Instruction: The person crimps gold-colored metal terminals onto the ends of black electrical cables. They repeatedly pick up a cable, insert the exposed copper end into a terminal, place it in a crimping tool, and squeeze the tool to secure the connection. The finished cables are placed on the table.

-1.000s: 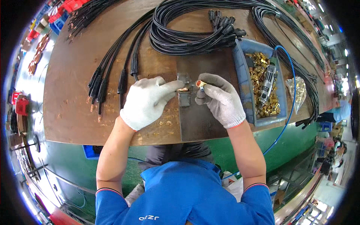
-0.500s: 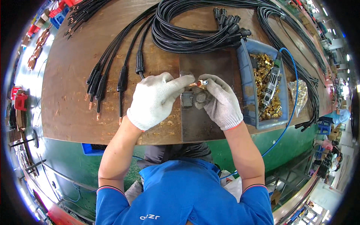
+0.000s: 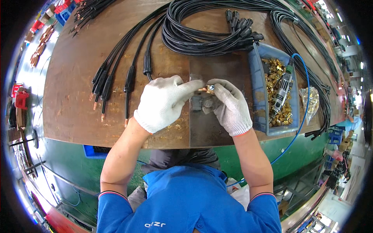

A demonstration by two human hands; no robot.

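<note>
My left hand, in a white knit glove, is closed on a black cable that enters it from the far side. Bare copper strands show past its fingertips. In a white glove too, my right hand pinches a small brass fitting at the end of those strands. Whether the strands sit inside the fitting I cannot make out. A black sleeve is on the held cable. Below the fingertips, small grey blocks rest on a dark plate.
To the right, a blue-grey bin holds many brass fittings and an air tool on a blue hose. Coiled black cables cover the far side; several cable ends lie at left. A clear bag is beside the bin.
The whole view has shifted slightly. The right fingers have turned a little around the brass fitting, and both hands stay together at the cable end.
</note>
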